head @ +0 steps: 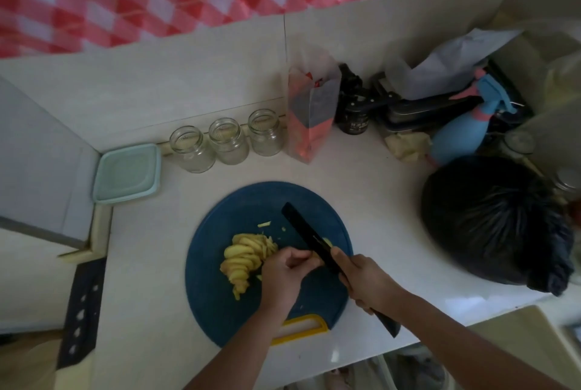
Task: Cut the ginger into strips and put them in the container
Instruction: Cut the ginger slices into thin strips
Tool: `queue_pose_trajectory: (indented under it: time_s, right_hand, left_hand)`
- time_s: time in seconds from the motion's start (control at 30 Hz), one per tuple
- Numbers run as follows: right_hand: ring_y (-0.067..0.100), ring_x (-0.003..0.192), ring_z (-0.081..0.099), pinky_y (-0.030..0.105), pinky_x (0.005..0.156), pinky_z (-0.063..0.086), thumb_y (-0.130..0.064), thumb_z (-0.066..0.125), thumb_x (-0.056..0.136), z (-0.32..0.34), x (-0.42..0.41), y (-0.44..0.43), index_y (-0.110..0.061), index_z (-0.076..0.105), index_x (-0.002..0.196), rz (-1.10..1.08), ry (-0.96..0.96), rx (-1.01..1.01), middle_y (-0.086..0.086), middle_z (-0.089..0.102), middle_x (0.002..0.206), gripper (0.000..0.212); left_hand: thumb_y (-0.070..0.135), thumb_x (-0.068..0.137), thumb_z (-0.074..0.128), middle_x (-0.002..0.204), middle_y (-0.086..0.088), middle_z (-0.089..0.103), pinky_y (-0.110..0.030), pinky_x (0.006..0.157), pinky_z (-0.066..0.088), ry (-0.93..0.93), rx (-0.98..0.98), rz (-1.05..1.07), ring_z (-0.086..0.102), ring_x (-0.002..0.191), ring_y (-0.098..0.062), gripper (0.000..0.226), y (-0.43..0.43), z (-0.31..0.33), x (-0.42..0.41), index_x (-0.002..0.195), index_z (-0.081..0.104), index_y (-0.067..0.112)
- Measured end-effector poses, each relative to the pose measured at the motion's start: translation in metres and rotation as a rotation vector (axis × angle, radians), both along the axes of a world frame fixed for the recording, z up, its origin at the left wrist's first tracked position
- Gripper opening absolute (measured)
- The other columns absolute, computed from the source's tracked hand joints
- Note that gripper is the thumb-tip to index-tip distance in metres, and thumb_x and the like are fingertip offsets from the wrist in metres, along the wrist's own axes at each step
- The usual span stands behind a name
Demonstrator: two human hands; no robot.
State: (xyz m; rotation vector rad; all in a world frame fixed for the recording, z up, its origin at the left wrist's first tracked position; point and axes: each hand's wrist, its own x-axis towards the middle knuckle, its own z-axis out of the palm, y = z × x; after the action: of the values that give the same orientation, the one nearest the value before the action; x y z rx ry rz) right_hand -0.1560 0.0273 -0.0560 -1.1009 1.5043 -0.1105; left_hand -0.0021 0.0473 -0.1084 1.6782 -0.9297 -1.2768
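Note:
A round blue cutting board (220, 304) with a yellow handle lies on the white counter. A fanned pile of yellow ginger slices (242, 259) sits on its left-middle part, with a few loose strips beyond it. My left hand (284, 273) has its fingers curled down on a piece of ginger beside the blade. My right hand (364, 282) grips the handle of a black knife (309, 234), whose blade points up and left over the board. A pale green lidded container (127, 174) stands at the back left.
Three empty glass jars (226, 141) line the back wall. A red and clear bag (309, 116), a dark bottle (352, 106), a blue spray bottle (465, 125) and a black plastic bag (493, 219) crowd the right. A black knife block (83, 311) stands left.

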Motion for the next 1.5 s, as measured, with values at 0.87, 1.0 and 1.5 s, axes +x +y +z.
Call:
queue_pose_trajectory:
  time_s: [0.87, 1.0, 1.5]
  right_hand:
    - [0.009, 0.051, 0.042, 0.021, 0.053, 0.034, -0.053, 0.022, 0.098, -0.001, -0.003, 0.039, -0.016, 0.042, 0.061, 0.246, 0.227, -0.375, -0.001, 0.045, 0.057, 0.055]
    - [0.010, 0.051, 0.040, 0.023, 0.054, 0.034, -0.050, 0.022, 0.099, 0.001, 0.000, 0.036, -0.016, 0.040, 0.061, 0.244, 0.226, -0.349, -0.001, 0.043, 0.057, 0.054]
    - [0.022, 0.067, 0.052, 0.033, 0.067, 0.044, -0.045, 0.021, 0.102, -0.006, 0.009, 0.018, -0.013, 0.044, 0.070, 0.291, 0.186, -0.267, 0.009, 0.051, 0.070, 0.051]
  left_hand:
    - [0.012, 0.072, 0.079, 0.074, 0.002, 0.073, -0.023, 0.070, 0.053, -0.039, -0.016, 0.003, 0.069, 0.072, -0.009, 0.010, 0.004, -0.001, -0.004, 0.074, 0.069, 0.015]
    - [0.014, 0.074, 0.078, 0.075, 0.002, 0.073, -0.029, 0.072, 0.054, -0.045, -0.025, -0.002, 0.069, 0.074, -0.012, 0.008, 0.004, -0.005, -0.002, 0.077, 0.071, 0.014]
    - [0.009, 0.076, 0.075, 0.076, 0.001, 0.073, -0.029, 0.072, 0.055, 0.007, -0.028, -0.012, 0.069, 0.076, -0.014, 0.006, 0.005, -0.010, 0.001, 0.079, 0.071, 0.013]
